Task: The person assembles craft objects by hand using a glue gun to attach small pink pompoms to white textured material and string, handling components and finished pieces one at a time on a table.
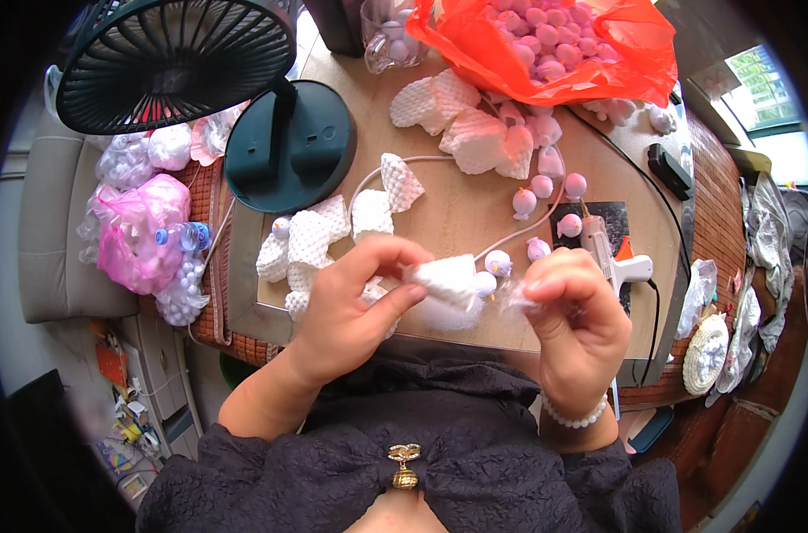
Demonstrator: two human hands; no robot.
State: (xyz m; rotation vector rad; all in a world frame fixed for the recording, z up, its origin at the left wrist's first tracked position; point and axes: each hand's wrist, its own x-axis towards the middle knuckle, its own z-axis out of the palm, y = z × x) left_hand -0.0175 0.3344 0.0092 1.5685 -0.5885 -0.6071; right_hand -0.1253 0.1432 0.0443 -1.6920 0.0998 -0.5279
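Note:
Between the thumb and fingers of my left hand (361,300) is a white textured fabric piece (446,280), shaped like a small cone with its wide end turned right. My right hand (574,313) pinches a wispy tuft of white stuffing fibre (514,296), apart from the cone's open end. More stuffing (447,315) lies on the table below the cone. Small round bird-like heads (498,263) with beaks sit just beyond, between my hands. Several more white fabric pieces (311,236) lie left of my left hand.
A hot glue gun (604,246) rests on a dark pad (617,216) at right, its cable trailing. At back left stands a desk fan (291,146). A red plastic bag (510,90) of round heads and a clear jug (391,46) are at the far side. A white cord (524,233) crosses the table.

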